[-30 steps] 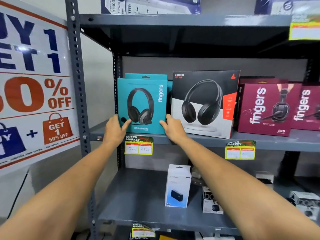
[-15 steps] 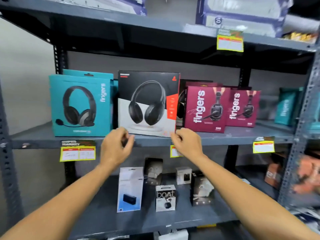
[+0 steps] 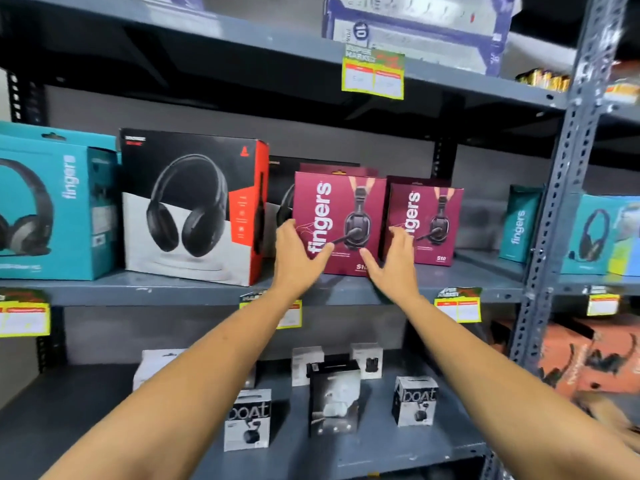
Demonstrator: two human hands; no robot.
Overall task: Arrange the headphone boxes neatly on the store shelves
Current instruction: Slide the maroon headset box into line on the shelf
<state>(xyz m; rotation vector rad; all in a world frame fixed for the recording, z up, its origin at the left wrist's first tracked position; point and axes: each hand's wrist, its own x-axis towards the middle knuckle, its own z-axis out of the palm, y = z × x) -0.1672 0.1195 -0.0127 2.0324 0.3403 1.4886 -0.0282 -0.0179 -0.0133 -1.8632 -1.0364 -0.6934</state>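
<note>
On the grey middle shelf (image 3: pixel 194 289) stand a teal fingers headphone box (image 3: pixel 52 209), a black-and-white headphone box (image 3: pixel 194 206) with a red side, a maroon fingers box (image 3: pixel 343 206) and a second maroon box (image 3: pixel 433 220) behind its right side. My left hand (image 3: pixel 298 254) is spread against the front maroon box's lower left edge. My right hand (image 3: pixel 394 261) is spread at its lower right corner, fingers apart. Neither hand is closed around the box.
More teal boxes (image 3: pixel 523 223) stand further right past the perforated upright post (image 3: pixel 554 209). Small earbud boxes (image 3: pixel 247 419) sit on the lower shelf. Yellow price tags (image 3: pixel 374 72) hang on the shelf edges. Blue boxes (image 3: pixel 415 26) sit on the top shelf.
My view and both hands have moved right along the shelf, from the teal box, past the black-and-white box, to the front maroon box. My fingers have spread apart.
</note>
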